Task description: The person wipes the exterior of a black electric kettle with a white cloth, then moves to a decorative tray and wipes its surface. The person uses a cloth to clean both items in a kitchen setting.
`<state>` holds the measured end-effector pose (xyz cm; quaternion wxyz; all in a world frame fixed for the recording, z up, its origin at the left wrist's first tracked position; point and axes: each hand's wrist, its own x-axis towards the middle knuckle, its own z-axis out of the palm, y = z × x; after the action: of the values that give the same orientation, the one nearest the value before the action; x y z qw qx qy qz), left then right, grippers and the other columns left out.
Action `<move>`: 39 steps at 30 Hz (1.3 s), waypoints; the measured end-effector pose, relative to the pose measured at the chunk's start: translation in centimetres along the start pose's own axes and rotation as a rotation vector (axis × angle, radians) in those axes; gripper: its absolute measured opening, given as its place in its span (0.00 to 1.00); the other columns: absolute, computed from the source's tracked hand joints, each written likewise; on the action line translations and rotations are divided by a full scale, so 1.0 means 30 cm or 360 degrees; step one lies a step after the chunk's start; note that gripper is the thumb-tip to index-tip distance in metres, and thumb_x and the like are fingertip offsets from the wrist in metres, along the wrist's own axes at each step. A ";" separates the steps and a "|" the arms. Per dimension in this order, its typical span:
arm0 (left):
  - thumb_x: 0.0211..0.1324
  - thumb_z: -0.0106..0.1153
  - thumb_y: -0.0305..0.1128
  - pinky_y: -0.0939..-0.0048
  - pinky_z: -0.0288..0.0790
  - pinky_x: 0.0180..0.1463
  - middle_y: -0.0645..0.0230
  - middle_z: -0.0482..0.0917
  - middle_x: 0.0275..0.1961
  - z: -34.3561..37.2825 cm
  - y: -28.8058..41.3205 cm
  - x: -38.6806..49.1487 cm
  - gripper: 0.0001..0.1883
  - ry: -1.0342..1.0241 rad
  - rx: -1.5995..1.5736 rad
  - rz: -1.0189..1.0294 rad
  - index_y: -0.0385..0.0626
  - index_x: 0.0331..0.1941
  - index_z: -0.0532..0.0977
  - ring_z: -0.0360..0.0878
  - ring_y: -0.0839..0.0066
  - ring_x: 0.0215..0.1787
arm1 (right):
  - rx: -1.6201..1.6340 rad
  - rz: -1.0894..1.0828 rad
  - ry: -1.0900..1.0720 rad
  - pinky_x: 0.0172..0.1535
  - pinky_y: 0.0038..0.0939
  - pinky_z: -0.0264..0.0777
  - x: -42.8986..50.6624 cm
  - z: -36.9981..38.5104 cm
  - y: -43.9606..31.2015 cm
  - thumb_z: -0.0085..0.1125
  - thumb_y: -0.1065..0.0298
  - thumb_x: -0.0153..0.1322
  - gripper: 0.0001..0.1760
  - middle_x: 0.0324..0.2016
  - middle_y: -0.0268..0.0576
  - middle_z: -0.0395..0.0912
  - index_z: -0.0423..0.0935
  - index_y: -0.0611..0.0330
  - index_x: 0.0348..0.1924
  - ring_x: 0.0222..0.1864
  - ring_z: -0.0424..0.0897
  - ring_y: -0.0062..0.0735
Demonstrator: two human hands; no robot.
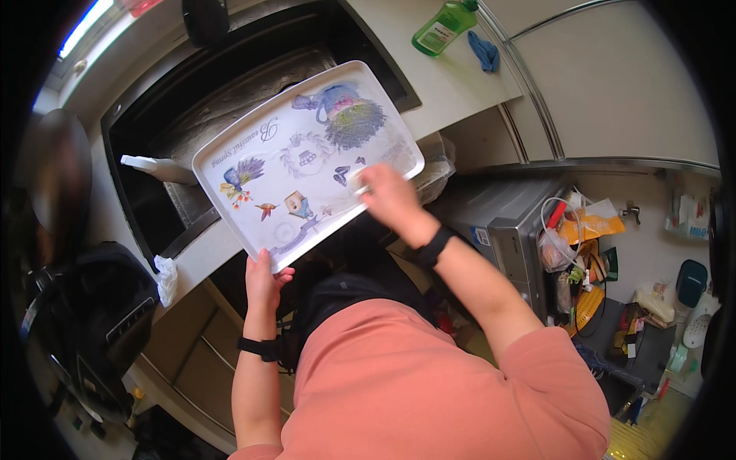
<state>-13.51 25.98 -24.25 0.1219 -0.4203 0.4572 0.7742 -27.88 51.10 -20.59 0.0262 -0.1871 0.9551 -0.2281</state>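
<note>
A white rectangular tray [270,178] printed with lavender, butterflies and a birdhouse is held tilted over the front edge of a black sink [190,80]. My left hand [265,282] grips its near left corner, thumb on top and fingers beneath. Over the tray's right part, my right hand [391,195] pinches a small white wad [357,181], perhaps tissue or cloth, against the printed surface. The hand is slightly blurred and covers most of the wad. Behind the tray's left end, a white spray-bottle-like object [158,168] leans in the sink, partly hidden.
A green dish soap bottle [443,31] and a blue cloth [483,52] lie on the counter at the right. Crumpled white tissue [167,280] rests on the counter edge at left. A silver appliance [506,230] and a cluttered shelf area [609,322] are to my right.
</note>
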 end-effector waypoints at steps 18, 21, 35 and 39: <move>0.69 0.41 0.41 0.75 0.75 0.21 0.58 0.78 0.39 0.007 0.020 -0.008 0.19 0.0074 0.0161 -0.0040 0.40 0.56 0.61 0.79 0.71 0.22 | 0.0059 -0.0300 0.0047 0.41 0.41 0.71 -0.009 0.166 -0.191 0.53 0.75 0.61 0.06 0.32 0.43 0.73 0.74 0.56 0.31 0.37 0.75 0.47; 0.69 0.41 0.41 0.75 0.75 0.21 0.58 0.77 0.39 0.002 0.025 -0.008 0.19 0.0051 0.0171 -0.0046 0.40 0.55 0.61 0.79 0.71 0.22 | 0.0263 -0.0380 0.0105 0.41 0.41 0.71 0.003 0.157 -0.165 0.53 0.75 0.60 0.07 0.32 0.43 0.73 0.74 0.56 0.31 0.36 0.75 0.46; 0.69 0.43 0.41 0.76 0.77 0.22 0.60 0.77 0.38 0.015 0.035 -0.020 0.19 0.0073 0.0111 -0.0052 0.42 0.56 0.61 0.79 0.71 0.22 | 0.0192 -0.0317 0.0021 0.38 0.44 0.71 0.012 0.162 -0.156 0.52 0.73 0.63 0.04 0.32 0.43 0.73 0.74 0.54 0.31 0.36 0.76 0.48; 0.69 0.43 0.41 0.75 0.77 0.22 0.60 0.77 0.39 0.009 0.032 -0.018 0.19 0.0063 0.0152 -0.0038 0.42 0.56 0.61 0.79 0.71 0.22 | 0.0005 -0.0020 0.0240 0.38 0.44 0.72 0.166 0.023 0.121 0.49 0.70 0.66 0.07 0.31 0.47 0.76 0.77 0.55 0.32 0.37 0.76 0.49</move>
<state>-13.88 25.76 -23.19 0.1421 -0.4347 0.4910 0.7415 -33.65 51.97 -22.65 -0.0469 -0.1752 0.9529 -0.2433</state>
